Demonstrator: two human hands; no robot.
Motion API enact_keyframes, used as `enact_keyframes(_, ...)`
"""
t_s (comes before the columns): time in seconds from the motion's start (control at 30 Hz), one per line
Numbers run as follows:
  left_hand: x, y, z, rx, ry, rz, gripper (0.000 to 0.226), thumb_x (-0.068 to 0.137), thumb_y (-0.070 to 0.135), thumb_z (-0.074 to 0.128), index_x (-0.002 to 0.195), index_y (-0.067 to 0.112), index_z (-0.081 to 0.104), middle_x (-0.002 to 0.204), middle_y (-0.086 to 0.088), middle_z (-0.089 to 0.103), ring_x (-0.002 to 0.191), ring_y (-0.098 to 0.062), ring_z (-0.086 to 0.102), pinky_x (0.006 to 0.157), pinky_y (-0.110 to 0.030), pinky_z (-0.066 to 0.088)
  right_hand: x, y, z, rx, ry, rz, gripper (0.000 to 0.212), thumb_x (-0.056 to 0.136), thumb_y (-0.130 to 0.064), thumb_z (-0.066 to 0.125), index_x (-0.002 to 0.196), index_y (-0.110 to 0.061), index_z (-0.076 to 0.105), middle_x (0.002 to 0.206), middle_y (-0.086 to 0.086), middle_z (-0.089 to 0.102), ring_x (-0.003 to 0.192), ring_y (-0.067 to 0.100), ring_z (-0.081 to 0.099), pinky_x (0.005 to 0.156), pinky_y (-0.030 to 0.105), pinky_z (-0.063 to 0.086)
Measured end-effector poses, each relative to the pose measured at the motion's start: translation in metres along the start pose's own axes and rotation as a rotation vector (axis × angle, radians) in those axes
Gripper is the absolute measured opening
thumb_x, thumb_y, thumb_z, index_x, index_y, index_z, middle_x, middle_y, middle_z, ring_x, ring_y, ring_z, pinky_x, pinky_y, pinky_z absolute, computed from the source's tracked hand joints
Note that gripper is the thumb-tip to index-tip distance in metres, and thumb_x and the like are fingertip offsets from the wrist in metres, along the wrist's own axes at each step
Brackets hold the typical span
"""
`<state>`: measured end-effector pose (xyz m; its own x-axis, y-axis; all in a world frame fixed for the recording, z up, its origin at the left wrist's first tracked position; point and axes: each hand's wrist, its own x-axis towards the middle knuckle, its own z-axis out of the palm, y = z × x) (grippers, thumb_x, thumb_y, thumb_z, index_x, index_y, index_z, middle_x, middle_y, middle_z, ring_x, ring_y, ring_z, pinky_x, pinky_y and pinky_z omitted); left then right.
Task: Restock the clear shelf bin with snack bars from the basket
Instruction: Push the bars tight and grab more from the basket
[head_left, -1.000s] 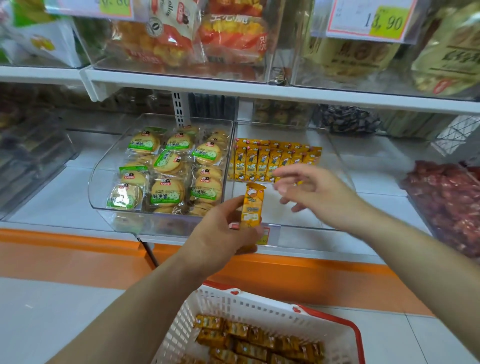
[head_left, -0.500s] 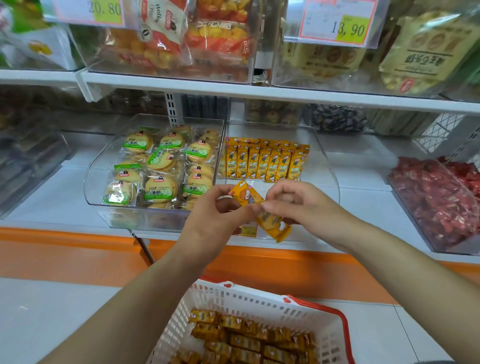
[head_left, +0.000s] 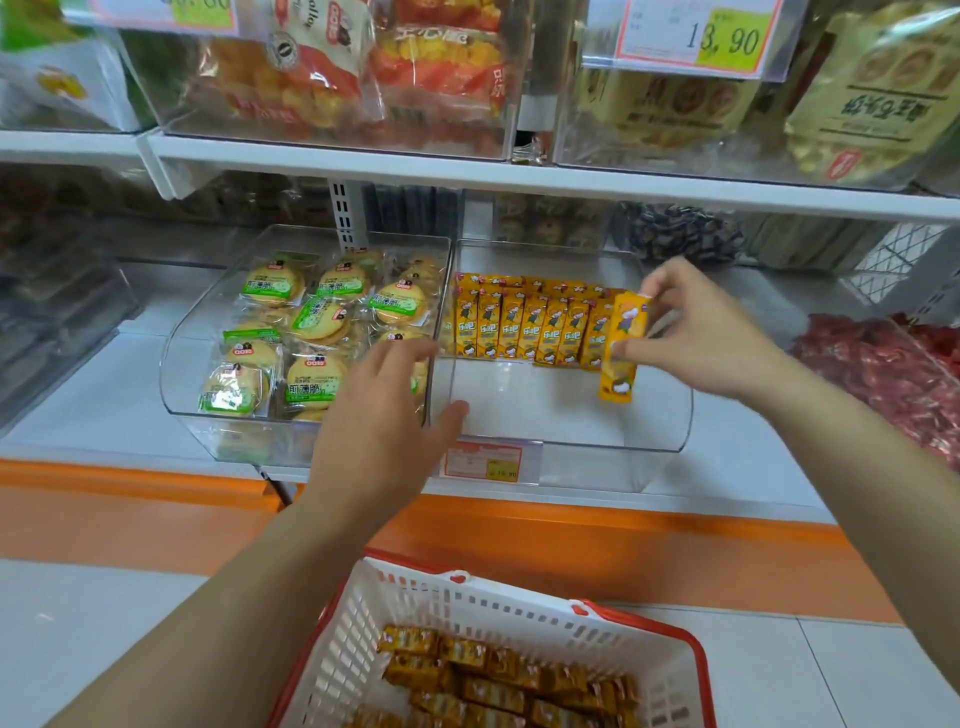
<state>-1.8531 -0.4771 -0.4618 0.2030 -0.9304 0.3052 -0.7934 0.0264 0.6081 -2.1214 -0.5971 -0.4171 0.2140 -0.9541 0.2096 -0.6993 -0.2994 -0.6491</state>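
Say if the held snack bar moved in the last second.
Yes. The snack bar went from above the price tag rightward, deeper into the clear bin; the right hand holds it at the right end of the row.

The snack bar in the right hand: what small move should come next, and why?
Probably stand the snack bar at the right end of the row in the clear bin: the right hand pinches it beside the last bar, above bare floor.
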Motion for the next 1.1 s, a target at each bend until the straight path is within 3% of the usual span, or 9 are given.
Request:
enact_keyframes(0.07, 0.003, -0.008, 0.001, 0.044, -0.017, -0.065, 0.07, 0.088, 0.044, 0.076, 0.147, 0.022, 0.045, 0.145, -0.001, 0.053, 0.13, -0.023, 0.051, 0.102, -0.046, 0.051, 0.025, 0.01, -0.004, -0.261, 0.037, 0.029, 0.049, 0.064, -0.033, 0.089, 0.094, -0.026, 0.051, 0.089, 0.001, 0.07, 0.082, 0.025, 0.064, 0.075, 0.041, 0.052)
enact_keyframes(0.13, 0.005, -0.016, 0.004, 0.051, -0.067, -0.117, 0.078, 0.087, 0.048, 0.075, 0.15, 0.019, 0.04, 0.148, -0.003, 0.052, 0.133, -0.025, 0.051, 0.104, -0.046, 0.049, 0.047, 0.017, -0.003, -0.476, -0.026, 0.014, 0.055, 0.068, -0.039, 0.086, 0.11, -0.024, 0.055, 0.098, 0.004, 0.07, 0.093, 0.029, 0.064, 0.078, 0.041, 0.053)
enact_keyframes(0.27, 0.008, -0.02, 0.011, 0.054, -0.191, -0.189, 0.084, 0.081, 0.055, 0.077, 0.149, 0.021, 0.041, 0.141, -0.001, 0.06, 0.128, -0.026, 0.055, 0.103, -0.046, 0.049, 0.079, 0.023, 0.01, -0.834, -0.088, 0.013, 0.051, 0.074, -0.047, 0.079, 0.113, -0.026, 0.056, 0.103, 0.008, 0.065, 0.094, 0.03, 0.063, 0.075, 0.035, 0.051)
enact_keyframes(0.4, 0.006, -0.016, 0.022, 0.079, -0.212, -0.15, 0.071, 0.079, 0.055, 0.079, 0.135, 0.025, 0.047, 0.129, 0.002, 0.064, 0.117, -0.026, 0.061, 0.101, -0.049, 0.05, 0.099, 0.027, 0.024, -1.032, -0.108, 0.021, 0.041, 0.076, -0.037, 0.077, 0.11, -0.02, 0.061, 0.097, 0.011, 0.066, 0.087, 0.031, 0.066, 0.076, 0.035, 0.055)
enact_keyframes(0.53, 0.006, -0.02, 0.026, 0.091, -0.173, -0.125, 0.069, 0.081, 0.053, 0.078, 0.135, 0.027, 0.044, 0.127, 0.004, 0.063, 0.113, -0.023, 0.062, 0.1, -0.047, 0.05, 0.114, 0.028, 0.031, -1.127, -0.206, -0.005, 0.05, 0.071, -0.047, 0.083, 0.107, -0.019, 0.062, 0.103, 0.009, 0.068, 0.094, 0.032, 0.067, 0.08, 0.038, 0.058)
enact_keyframes(0.67, 0.005, -0.023, 0.026, 0.094, -0.168, -0.104, 0.07, 0.08, 0.056, 0.077, 0.135, 0.03, 0.041, 0.127, 0.006, 0.062, 0.111, -0.021, 0.063, 0.098, -0.046, 0.05, 0.121, 0.029, 0.033, -1.084, -0.266, 0.011, 0.054, 0.066, -0.05, 0.085, 0.109, -0.025, 0.063, 0.11, 0.004, 0.068, 0.098, 0.029, 0.065, 0.075, 0.031, 0.054)
enact_keyframes(0.87, 0.006, -0.018, 0.02, 0.071, -0.194, -0.117, 0.074, 0.08, 0.055, 0.078, 0.138, 0.029, 0.042, 0.134, 0.005, 0.059, 0.115, -0.022, 0.062, 0.098, -0.047, 0.051, 0.116, 0.042, 0.024, -0.708, -0.269, 0.087, 0.057, 0.068, -0.037, 0.089, 0.116, -0.025, 0.061, 0.112, 0.004, 0.062, 0.097, 0.027, 0.058, 0.077, 0.032, 0.049)
enact_keyframes(0.97, 0.005, -0.011, 0.01, 0.049, -0.122, -0.091, 0.077, 0.083, 0.049, 0.077, 0.146, 0.024, 0.041, 0.14, 0.004, 0.052, 0.112, -0.017, 0.058, 0.095, -0.041, 0.052, 0.108, 0.047, 0.019, -0.56, -0.174, 0.11, 0.052, 0.065, -0.035, 0.091, 0.107, -0.027, 0.063, 0.104, 0.001, 0.061, 0.092, 0.024, 0.058, 0.079, 0.033, 0.05)
enact_keyframes(1.1, 0.006, 0.013, -0.003, 0.039, 0.026, 0.057, 0.054, 0.081, 0.049, 0.067, 0.13, 0.029, 0.055, 0.115, 0.019, 0.05, 0.096, -0.004, 0.056, 0.077, -0.023, 0.048, 0.087, 0.064, 0.018, -0.334, 0.048, 0.058, 0.038, 0.071, -0.032, 0.084, 0.103, -0.035, 0.064, 0.099, 0.0, 0.069, 0.089, 0.023, 0.063, 0.079, 0.036, 0.054)
